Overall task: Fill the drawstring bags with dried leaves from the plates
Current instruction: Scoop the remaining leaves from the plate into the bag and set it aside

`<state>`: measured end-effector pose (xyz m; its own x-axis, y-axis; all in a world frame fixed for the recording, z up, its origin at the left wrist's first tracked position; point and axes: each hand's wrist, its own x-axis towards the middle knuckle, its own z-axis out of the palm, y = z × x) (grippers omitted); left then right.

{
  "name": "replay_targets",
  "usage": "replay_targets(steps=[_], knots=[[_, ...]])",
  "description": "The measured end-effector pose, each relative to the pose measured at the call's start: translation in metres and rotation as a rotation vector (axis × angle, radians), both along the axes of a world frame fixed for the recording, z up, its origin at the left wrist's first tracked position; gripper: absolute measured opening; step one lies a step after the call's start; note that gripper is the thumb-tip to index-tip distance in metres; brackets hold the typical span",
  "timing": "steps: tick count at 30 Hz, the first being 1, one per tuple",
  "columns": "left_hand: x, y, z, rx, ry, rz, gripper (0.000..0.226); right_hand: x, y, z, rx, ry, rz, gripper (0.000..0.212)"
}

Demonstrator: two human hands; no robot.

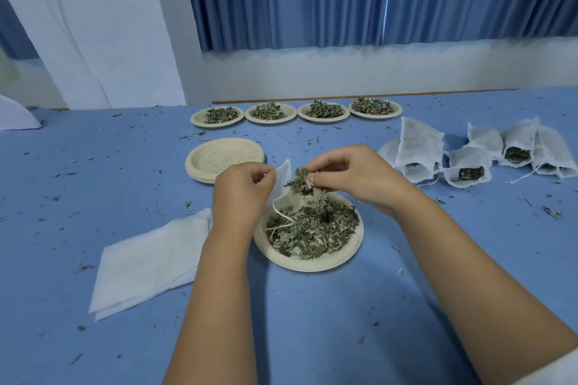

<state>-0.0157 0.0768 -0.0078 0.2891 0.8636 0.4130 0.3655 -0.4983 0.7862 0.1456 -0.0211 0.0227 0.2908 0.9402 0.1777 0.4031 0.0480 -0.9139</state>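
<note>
one bag up, one pinch of leaves at its edge

my left hand [242, 184] pinches the drawstring bag [283, 176] by its left edge and holds it above the far left rim of the near plate [312, 264]. the bag's long axis runs roughly up and down, a top corner pointing away from me. its string [283, 222] hangs from the lower end and trails onto the leaves heaped on the plate. which end is the mouth i cannot tell. my right hand [350, 175] grips a pinch of dried leaves [300, 180] in curled fingertips, touching the bag's right edge. flat empty bags [147, 262] lie to my left, filled bags [469, 170] well to the right, an empty plate stack [200, 162] just beyond my left hand, and four heaped plates [322, 117] line the far side.
</note>
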Motion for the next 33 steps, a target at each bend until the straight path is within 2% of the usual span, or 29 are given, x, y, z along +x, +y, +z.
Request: replay_targets(steps=[6, 8, 11, 21, 26, 33], knots=[[0.009, -0.005, -0.001, -0.089, 0.034, -0.075, 0.009, -0.010, 0.008, -0.006, 0.185, 0.414, -0.060, 0.015], [0.010, -0.008, 0.001, -0.132, 0.011, -0.087, 0.012, -0.013, 0.010, -0.009, 0.223, 0.482, -0.093, 0.014], [0.010, -0.011, 0.005, -0.177, -0.013, -0.100, 0.028, -0.019, 0.014, -0.015, 0.261, 0.501, -0.149, 0.017], [0.009, -0.009, 0.006, -0.329, -0.206, -0.043, 0.032, -0.021, 0.013, -0.019, 0.195, 0.081, -0.196, 0.025], [0.011, -0.007, 0.006, -0.336, -0.215, -0.035, 0.037, -0.023, 0.013, -0.021, 0.164, -0.162, -0.210, 0.029], [0.012, -0.009, 0.006, -0.319, -0.149, -0.102, 0.024, -0.018, 0.014, -0.025, 0.056, -0.384, -0.198, 0.020]])
